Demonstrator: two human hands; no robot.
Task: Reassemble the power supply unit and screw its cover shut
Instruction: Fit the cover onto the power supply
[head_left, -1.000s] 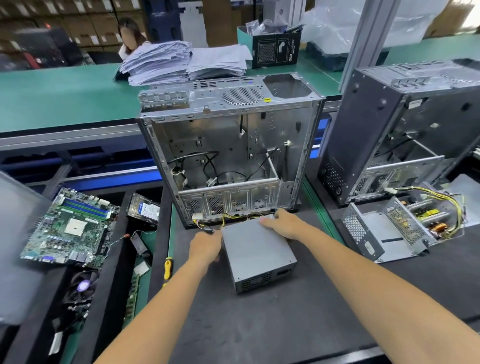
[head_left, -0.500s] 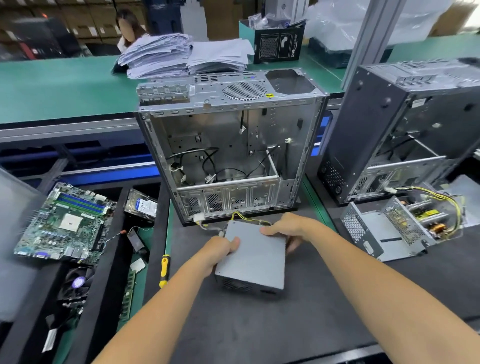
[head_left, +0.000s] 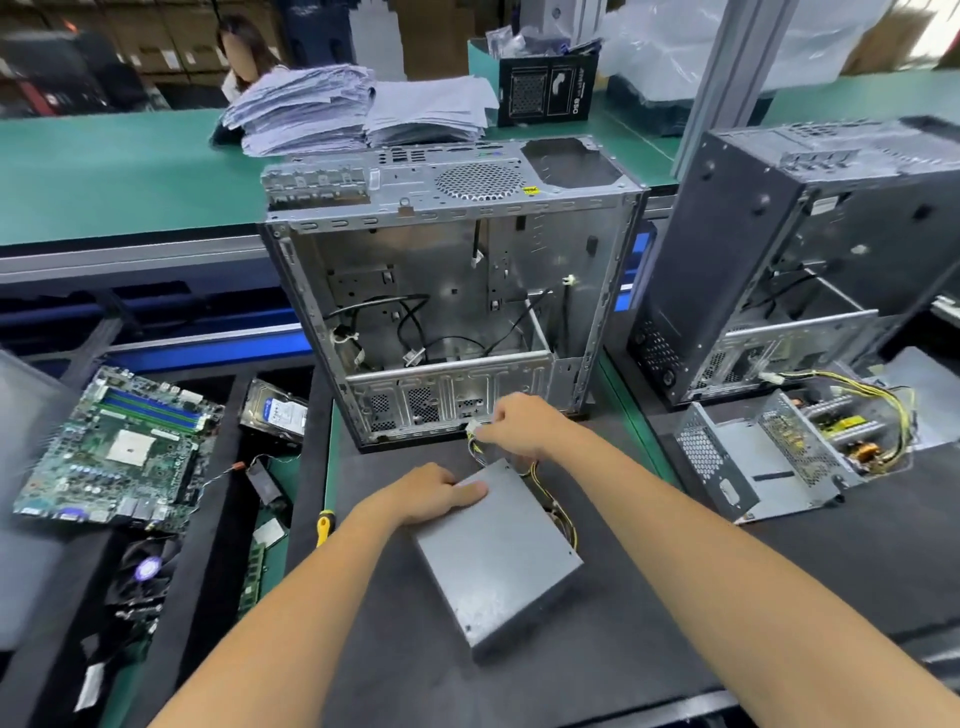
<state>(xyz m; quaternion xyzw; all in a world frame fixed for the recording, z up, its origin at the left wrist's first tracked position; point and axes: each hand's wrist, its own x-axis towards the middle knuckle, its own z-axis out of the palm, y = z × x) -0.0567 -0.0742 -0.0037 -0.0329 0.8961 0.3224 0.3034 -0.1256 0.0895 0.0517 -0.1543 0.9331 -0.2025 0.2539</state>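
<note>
A: PSU (head_left: 498, 556), grey box, sits closed-side up on the black mat (head_left: 675, 597) at approx 6 o'clock from the open silver PC chassis (head_left: 452, 291). Lies skewed, one corner pointing back at the chassis.

B: Hands?

A: Left hand (head_left: 431, 493) at the box's 10 o'clock corner, thumb laid flat on the top plate, other fingers hidden over the edge, so prob. steadying; can't tell if they curl under. Right hand (head_left: 524, 423) at 12 o'clock from the box, fingers pinched on a white connector (head_left: 472, 430) at the end of the yellow/black wire bundle (head_left: 558, 514) that comes out of the box's far side.

B: So which step?

A: Judging by that: cable mgmt, i.e. getting the harness clear of the case before anything is fastened. No screw or driver in either hand. Can't see any seam or screw holes well enough to say if the cover is seated.

B: Next move needs?

A: IMO, lay the bundle out of the way, check the cover sits flush all round w/ no wire trapped, then free one hand for the yellow-handled screwdriver (head_left: 325, 526), which lies at 9 o'clock from the box at the mat's edge. Screws: none visible.

B: Other stuff nearby?

A: Second PSU, opened (head_left: 769, 467), at 3 o'clock, guts and yellow wires exposed, below a black tower case (head_left: 779, 249). Motherboard (head_left: 119, 452) and hard drive (head_left: 275, 413) at 9 o'clock in the trays.
</note>
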